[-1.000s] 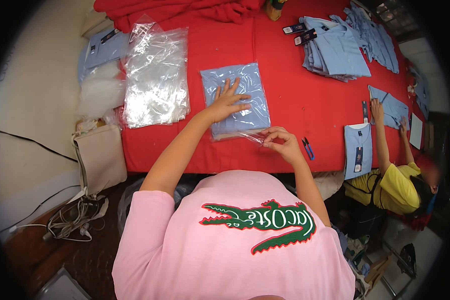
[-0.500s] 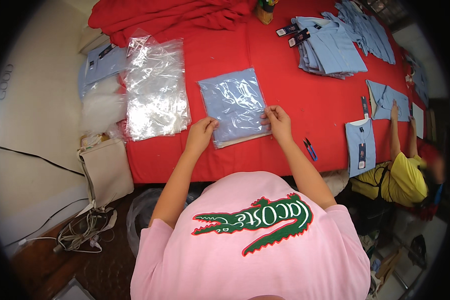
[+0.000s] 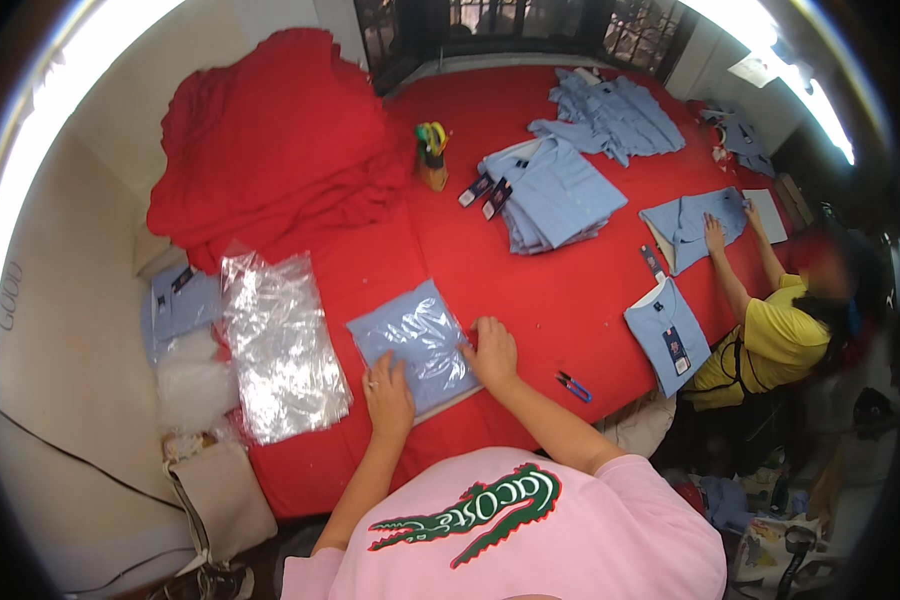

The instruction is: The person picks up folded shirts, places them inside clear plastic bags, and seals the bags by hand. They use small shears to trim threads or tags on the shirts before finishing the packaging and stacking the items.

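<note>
A folded light blue shirt in a clear plastic bag [image 3: 420, 335] lies in front of me on the red-covered table, slightly turned. My left hand [image 3: 388, 395] rests on the bag's lower left part, fingers spread over the film. At its right edge is my right hand [image 3: 494, 354], thumb and fingers apart and touching the plastic. Both hands are open, pressing on the bag without gripping it. A stack of clear empty bags [image 3: 285, 350] lies to the left. Thread snips with blue handles [image 3: 574, 388] lie to the right of my right forearm.
Red cloth [image 3: 270, 150] is heaped at the far left, beside a holder with scissors [image 3: 431, 160]. Folded blue shirts with dark tags [image 3: 555, 195] are stacked farther back, near loose shirts [image 3: 615, 115]. On the right, a co-worker in yellow [image 3: 790, 330] handles another shirt [image 3: 695, 230].
The view has tilted up, bringing the windows and lights into sight. My left hand has gone from holding the bag's edge to lying on top; my right hand's fingers have loosened.
</note>
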{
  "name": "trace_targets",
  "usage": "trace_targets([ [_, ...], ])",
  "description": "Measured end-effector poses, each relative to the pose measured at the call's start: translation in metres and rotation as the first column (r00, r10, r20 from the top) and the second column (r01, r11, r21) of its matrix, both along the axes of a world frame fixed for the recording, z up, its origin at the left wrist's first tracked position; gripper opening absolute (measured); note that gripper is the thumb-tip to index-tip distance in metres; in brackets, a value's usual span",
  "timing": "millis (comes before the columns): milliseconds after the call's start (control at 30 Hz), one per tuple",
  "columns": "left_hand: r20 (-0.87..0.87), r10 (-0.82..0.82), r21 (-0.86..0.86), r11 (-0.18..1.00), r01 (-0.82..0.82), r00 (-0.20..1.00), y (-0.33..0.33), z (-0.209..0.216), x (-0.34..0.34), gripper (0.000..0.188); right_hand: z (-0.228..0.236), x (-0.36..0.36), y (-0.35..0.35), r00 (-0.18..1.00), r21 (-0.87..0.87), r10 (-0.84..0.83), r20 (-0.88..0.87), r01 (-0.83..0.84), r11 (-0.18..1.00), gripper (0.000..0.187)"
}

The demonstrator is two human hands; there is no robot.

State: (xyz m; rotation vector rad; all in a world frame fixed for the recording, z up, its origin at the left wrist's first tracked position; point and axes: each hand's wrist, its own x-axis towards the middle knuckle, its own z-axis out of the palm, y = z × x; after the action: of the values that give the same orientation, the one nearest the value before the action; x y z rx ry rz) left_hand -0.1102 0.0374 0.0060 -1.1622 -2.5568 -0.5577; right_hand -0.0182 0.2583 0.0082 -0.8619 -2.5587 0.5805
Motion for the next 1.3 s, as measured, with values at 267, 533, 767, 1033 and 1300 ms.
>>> trace_targets([
  [267, 0.049, -0.232, 0.041, 0.972, 0.231, 0.971, 0.009, -0.031, -0.004, 0.028, -0.018, 0.002, -0.056, 0.788, 0.036, 0.586, -0.188, -0.591, 0.806, 0.039],
  [533, 0.27, -0.215, -0.075, 0.967, 0.243, 0.938, -0.017, -0.043, -0.009, 0.071, -0.028, 0.037, -0.041, 0.853, 0.097, 0.482, 0.197, -0.507, 0.857, 0.07],
  [767, 0.255, -0.047, -0.167, 0.982, 0.091, 0.966, -0.02, -0.025, -0.018, 0.087, -0.025, 0.036, -0.038, 0.878, 0.033, 0.467, 0.107, -0.472, 0.881, 0.073],
  [1033, 0.188, -0.054, -0.156, 0.984, 0.084, 0.981, 0.033, 0.003, -0.055, 0.079, -0.014, -0.029, -0.049, 0.881, 0.146, 0.472, -0.01, -0.466, 0.873, 0.077],
  [1300, 0.194, -0.072, -0.195, 0.975, 0.11, 0.978, 0.03, -0.015, -0.061, 0.076, -0.019, -0.04, -0.049, 0.887, 0.044, 0.461, 0.002, -0.461, 0.887, 0.078],
])
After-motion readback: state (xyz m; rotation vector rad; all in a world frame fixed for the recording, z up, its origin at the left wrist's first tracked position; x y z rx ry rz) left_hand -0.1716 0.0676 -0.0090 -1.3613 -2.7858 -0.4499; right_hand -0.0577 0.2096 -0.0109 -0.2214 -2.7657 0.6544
